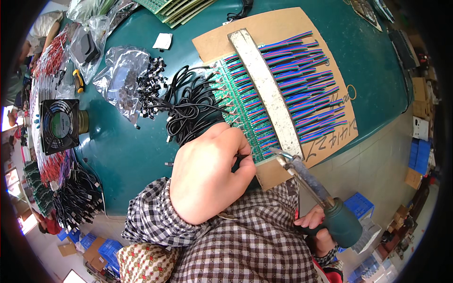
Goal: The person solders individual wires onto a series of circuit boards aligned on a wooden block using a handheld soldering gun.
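My left hand (207, 165) pinches the end of a black cable (241, 160) at the near corner of a green circuit board panel (241, 101). In my right hand (314, 221) is a soldering iron (344, 224) with a thick dark green handle. Its metal tip points left, close to the panel's near end; contact cannot be told. Across the panel lies a worn, whitish flat bar (264, 80). Rows of blue, red, green and black wires (306, 85) stick out to its right. Black cables (188, 104) lie bunched on the left, several joined to the panel's left edge.
Brown cardboard (337, 70) lies under the panel on the green tabletop (368, 94). To the left are a clear bag (115, 75), small black connectors (152, 85), a black fan (60, 125) and a yellow-black screwdriver (78, 81). Green boards (174, 9) are stacked at the far edge.
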Demonstrator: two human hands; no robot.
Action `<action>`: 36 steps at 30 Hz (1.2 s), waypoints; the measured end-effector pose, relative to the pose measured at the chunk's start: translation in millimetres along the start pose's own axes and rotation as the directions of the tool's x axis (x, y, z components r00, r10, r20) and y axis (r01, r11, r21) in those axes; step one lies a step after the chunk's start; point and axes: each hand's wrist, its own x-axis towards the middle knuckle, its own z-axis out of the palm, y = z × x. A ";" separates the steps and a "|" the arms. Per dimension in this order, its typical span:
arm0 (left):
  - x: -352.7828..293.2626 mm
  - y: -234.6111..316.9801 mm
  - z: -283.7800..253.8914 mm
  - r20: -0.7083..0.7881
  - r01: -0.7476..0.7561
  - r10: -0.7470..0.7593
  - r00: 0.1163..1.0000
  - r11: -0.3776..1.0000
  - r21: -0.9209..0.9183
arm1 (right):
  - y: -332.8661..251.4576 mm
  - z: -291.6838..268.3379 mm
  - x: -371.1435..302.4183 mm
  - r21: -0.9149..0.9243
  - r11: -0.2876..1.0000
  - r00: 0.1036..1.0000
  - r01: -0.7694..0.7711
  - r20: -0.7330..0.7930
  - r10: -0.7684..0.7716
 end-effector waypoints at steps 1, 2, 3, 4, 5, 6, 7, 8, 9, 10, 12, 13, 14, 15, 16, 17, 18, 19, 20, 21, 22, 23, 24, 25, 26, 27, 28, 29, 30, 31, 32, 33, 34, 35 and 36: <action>0.3 0.6 0.1 -0.001 -0.003 0.003 1.000 1.000 -0.004 | -1.5 0.7 0.6 0.078 0.997 1.000 0.010 0.007 -0.011; 0.0 1.6 -0.6 -0.003 -0.016 0.016 1.000 1.000 -0.003 | -3.1 1.0 1.3 0.155 0.988 1.000 0.022 0.013 -0.024; -1.2 2.8 -2.0 0.004 0.007 -0.007 1.000 1.000 0.000 | -4.3 0.7 3.5 0.155 0.987 0.999 0.037 0.007 -0.038; -0.1 4.7 -1.9 0.016 0.017 -0.017 1.000 1.000 0.000 | -6.0 -0.6 6.6 0.207 0.976 0.998 0.061 0.000 -0.063; 1.3 5.9 -1.6 0.017 -0.014 0.014 1.000 1.000 0.002 | -8.1 -2.9 13.0 0.260 0.961 0.996 0.091 -0.005 -0.093; 0.6 6.8 -1.1 0.022 0.019 -0.020 1.000 1.000 0.017 | -11.1 -2.5 19.4 0.184 0.972 0.989 0.147 -0.035 -0.143; 0.5 7.3 -1.9 0.020 0.050 -0.051 0.999 0.998 0.033 | -11.3 -4.2 29.3 0.182 0.966 0.983 0.181 -0.046 -0.176; 1.2 8.0 -0.4 0.020 0.064 -0.065 0.998 0.998 0.028 | -7.0 -9.6 41.7 0.212 0.937 0.961 0.277 -0.072 -0.268; 3.0 8.1 1.2 0.044 0.074 -0.076 0.996 0.997 0.031 | -4.8 -15.5 54.6 0.239 0.898 0.929 0.370 -0.099 -0.356; 1.2 8.6 -1.0 0.033 0.082 -0.083 0.996 0.996 0.035 | -7.1 -16.7 69.0 0.279 0.865 0.909 0.416 -0.133 -0.395; -9.3 21.6 -5.2 0.016 0.094 -0.095 0.995 0.993 0.071 | -15.9 -25.5 84.8 0.419 0.786 0.891 0.453 -0.206 -0.404; -10.3 28.5 -7.7 0.026 0.120 -0.123 0.992 0.989 0.089 | -19.1 -31.4 93.1 0.491 0.738 0.886 0.463 -0.246 -0.392; -10.6 34.8 -12.4 0.034 0.070 -0.074 0.997 0.992 0.101 | -23.8 -37.6 99.7 0.496 0.725 0.878 0.478 -0.256 -0.404; -3.1 40.3 -19.2 -0.012 -0.140 0.143 0.990 0.980 0.142 | -28.3 -44.5 105.9 0.556 0.675 0.873 0.486 -0.264 -0.411; 5.6 48.7 -26.4 -0.031 -0.202 0.211 0.977 0.964 0.174 | -31.0 -50.0 110.0 0.613 0.624 0.870 0.485 -0.268 -0.414; 18.1 58.2 -31.3 -0.047 -0.257 0.272 0.961 0.944 0.205 | -30.4 -57.3 113.0 0.618 0.617 0.868 0.488 -0.272 -0.415; 36.5 67.5 -37.2 -0.021 -0.320 0.333 0.943 0.920 0.225 | -28.2 -64.6 115.0 0.623 0.604 0.864 0.497 -0.291 -0.410; 58.0 76.7 -40.0 0.017 -0.357 0.363 0.932 0.905 0.231 | -27.1 -72.2 117.3 0.629 0.589 0.858 0.507 -0.307 -0.411; 83.5 84.0 -38.1 0.032 -0.403 0.410 0.912 0.875 0.267 | -25.2 -78.4 117.9 0.631 0.585 0.859 0.508 -0.331 -0.390; 113.3 82.4 -31.0 0.062 -0.433 0.435 0.898 0.853 0.291 | -22.7 -85.3 116.9 0.639 0.573 0.856 0.513 -0.331 -0.397; 140.3 80.7 -31.7 0.109 -0.407 0.393 0.913 0.867 0.287 | -21.9 -88.5 117.6 0.649 0.568 0.861 0.507 -0.349 -0.371; 175.2 65.5 -31.4 0.149 -0.444 0.419 0.896 0.821 0.359 | -19.2 -90.5 118.5 0.657 0.565 0.866 0.500 -0.366 -0.341; 211.8 61.7 -30.2 0.175 -0.394 0.354 0.919 0.807 0.440 | -18.3 -92.9 117.7 0.641 0.577 0.862 0.506 -0.383 -0.331; 240.2 55.7 -33.5 0.135 -0.393 0.378 0.916 0.778 0.489 | -18.0 -92.7 117.5 0.654 0.569 0.867 0.499 -0.377 -0.326; 271.6 51.4 -25.4 0.146 -0.494 0.502 0.853 0.681 0.541 | -14.6 -97.4 115.5 0.649 0.566 0.861 0.508 -0.392 -0.323; 295.0 50.7 -21.4 0.163 -0.571 0.612 0.774 0.563 0.597 | -12.3 -101.7 113.3 0.653 0.559 0.859 0.512 -0.398 -0.322; 315.1 44.8 -16.3 0.198 -0.579 0.608 0.769 0.532 0.617 | -9.5 -106.0 111.7 0.667 0.552 0.866 0.501 -0.394 -0.308; 333.3 38.1 -10.6 0.233 -0.592 0.606 0.761 0.502 0.631 | -8.2 -109.5 110.1 0.675 0.540 0.865 0.502 -0.393 -0.313; 349.1 29.2 -2.1 0.271 -0.589 0.572 0.774 0.492 0.641 | -6.5 -113.6 108.2 0.662 0.547 0.858 0.513 -0.418 -0.299; 357.4 29.7 3.0 0.332 -0.622 0.550 0.766 0.506 0.598 | -3.9 -118.8 105.6 0.648 0.555 0.851 0.521 -0.443 -0.283; 360.5 28.2 6.9 0.315 -0.653 0.620 0.719 0.445 0.613 | -1.6 -123.9 103.9 0.641 0.553 0.844 0.532 -0.452 -0.287; 359.9 25.8 9.0 0.296 -0.674 0.685 0.666 0.382 0.632 | -2.3 -126.8 103.4 0.644 0.549 0.844 0.532 -0.449 -0.293; 353.3 32.3 12.1 0.231 -0.662 0.683 0.693 0.476 0.580 | -2.6 -128.6 101.9 0.630 0.553 0.835 0.545 -0.469 -0.289; 343.0 44.1 13.2 0.161 -0.628 0.651 0.741 0.589 0.508 | -4.0 -129.9 101.0 0.615 0.558 0.825 0.557 -0.486 -0.288; 333.2 52.7 11.1 0.097 -0.642 0.675 0.732 0.634 0.432 | -6.0 -130.2 101.4 0.618 0.553 0.826 0.559 -0.477 -0.300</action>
